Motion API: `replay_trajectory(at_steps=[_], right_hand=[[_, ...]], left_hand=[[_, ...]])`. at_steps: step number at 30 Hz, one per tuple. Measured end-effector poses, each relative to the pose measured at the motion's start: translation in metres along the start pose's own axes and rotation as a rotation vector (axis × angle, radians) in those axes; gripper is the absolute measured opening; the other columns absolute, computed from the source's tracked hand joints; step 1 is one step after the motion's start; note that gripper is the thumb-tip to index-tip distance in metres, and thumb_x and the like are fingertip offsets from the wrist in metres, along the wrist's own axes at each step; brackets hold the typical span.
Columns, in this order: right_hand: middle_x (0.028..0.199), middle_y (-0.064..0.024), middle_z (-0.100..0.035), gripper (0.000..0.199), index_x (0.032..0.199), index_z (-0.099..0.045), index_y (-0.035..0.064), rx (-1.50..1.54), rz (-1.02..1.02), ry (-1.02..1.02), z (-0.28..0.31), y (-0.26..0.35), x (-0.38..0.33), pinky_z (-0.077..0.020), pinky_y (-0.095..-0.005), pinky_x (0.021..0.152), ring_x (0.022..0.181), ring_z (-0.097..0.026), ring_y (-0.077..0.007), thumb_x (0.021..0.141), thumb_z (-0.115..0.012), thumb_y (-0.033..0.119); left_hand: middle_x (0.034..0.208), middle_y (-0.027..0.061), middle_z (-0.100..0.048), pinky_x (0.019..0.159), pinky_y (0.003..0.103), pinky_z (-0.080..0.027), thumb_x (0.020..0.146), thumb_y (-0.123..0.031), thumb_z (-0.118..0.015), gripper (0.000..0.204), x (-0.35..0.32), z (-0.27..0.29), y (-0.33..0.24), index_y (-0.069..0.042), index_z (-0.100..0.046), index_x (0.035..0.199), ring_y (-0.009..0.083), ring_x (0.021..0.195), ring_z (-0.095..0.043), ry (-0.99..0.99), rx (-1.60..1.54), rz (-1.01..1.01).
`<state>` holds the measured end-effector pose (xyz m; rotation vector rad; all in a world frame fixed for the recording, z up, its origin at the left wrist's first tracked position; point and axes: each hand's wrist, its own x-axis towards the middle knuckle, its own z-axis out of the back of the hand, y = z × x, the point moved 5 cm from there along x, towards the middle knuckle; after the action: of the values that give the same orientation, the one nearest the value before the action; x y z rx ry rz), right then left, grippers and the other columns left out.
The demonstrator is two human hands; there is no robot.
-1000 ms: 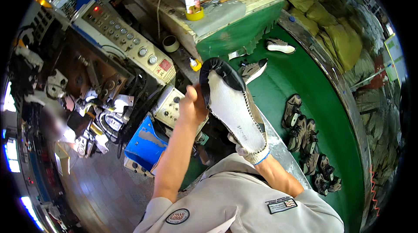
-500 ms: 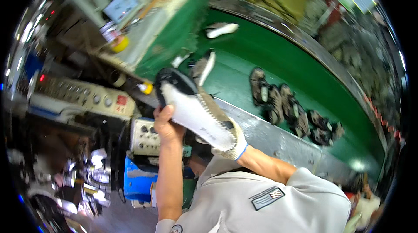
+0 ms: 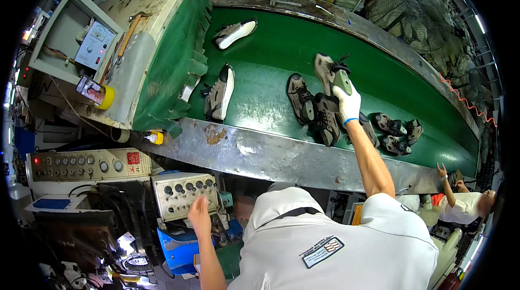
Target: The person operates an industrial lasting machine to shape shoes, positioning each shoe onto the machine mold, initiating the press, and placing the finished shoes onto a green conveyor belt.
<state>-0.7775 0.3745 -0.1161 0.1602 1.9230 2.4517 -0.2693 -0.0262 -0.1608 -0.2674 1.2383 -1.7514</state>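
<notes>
My right hand [image 3: 348,104], in a white glove with a blue cuff edge, is closed on a grey-brown shoe [image 3: 324,69] with dark laces. A smooth grey-green last [image 3: 343,81] shows at the shoe's opening, under my fingers. The shoe is over a cluster of similar shoes; a dark grey-brown shoe [image 3: 299,96] lies left of it and another shoe [image 3: 327,122] just below. Whether it touches them is hard to make out. My bare left hand [image 3: 199,215], slightly blurred, is raised in front of a knobbed control box [image 3: 181,195], loosely open with nothing visible in it.
Two shoes with white undersides, an upper shoe [image 3: 235,33] and a lower shoe [image 3: 221,93], lie on the green trough surface [image 3: 265,89]. A metal ledge [image 3: 260,152] borders it nearby. A green-sided bench [image 3: 168,68] stands left. Another person [image 3: 460,203] is at far right.
My left hand has let go of the shoe and dropped toward the control box. My right hand has reached out to the right with a shoe, over the others.
</notes>
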Motion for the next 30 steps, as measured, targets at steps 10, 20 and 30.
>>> replay_trajectory(at_steps=[10, 20, 30], right_hand=[[0.138, -0.0231, -0.058, 0.064, 0.135, -0.056, -0.0009, -0.973, 0.256, -0.060, -0.065, -0.032, 0.127, -0.0459, -0.0409, 0.107, 0.126, -0.058, -0.0367, 0.086, -0.071, 0.038], [0.130, -0.0299, -0.062, 0.110, 0.147, -0.036, -0.0087, -0.455, -0.519, 0.582, -0.471, -0.143, -0.060, -0.0469, -0.0415, 0.105, 0.123, -0.061, -0.0399, 0.068, -0.089, 0.047], [0.130, -0.0101, -0.064, 0.068, 0.142, -0.049, 0.0013, 0.541, -0.767, 1.254, -0.406, -0.054, -0.179, -0.0480, -0.0416, 0.105, 0.119, -0.061, -0.0248, 0.083, -0.079, 0.014]], left_hand=[[0.095, 0.0214, -0.074, 0.076, 0.043, -0.055, 0.091, -0.016, -0.067, 0.021, -0.108, 0.071, 0.034, 0.003, -0.073, 0.098, 0.0381, 0.084, -0.071, -0.300, 0.640, 0.166], [0.092, 0.0207, -0.073, 0.075, 0.042, -0.055, 0.091, -0.015, -0.065, 0.020, -0.102, 0.062, 0.015, 0.003, -0.073, 0.096, 0.0373, 0.082, -0.071, -0.368, 0.550, 0.373], [0.094, 0.0200, -0.072, 0.076, 0.037, -0.055, 0.093, -0.015, -0.067, 0.021, -0.091, 0.071, 0.010, 0.004, -0.070, 0.102, 0.0301, 0.085, -0.072, -0.371, 0.376, 0.235]])
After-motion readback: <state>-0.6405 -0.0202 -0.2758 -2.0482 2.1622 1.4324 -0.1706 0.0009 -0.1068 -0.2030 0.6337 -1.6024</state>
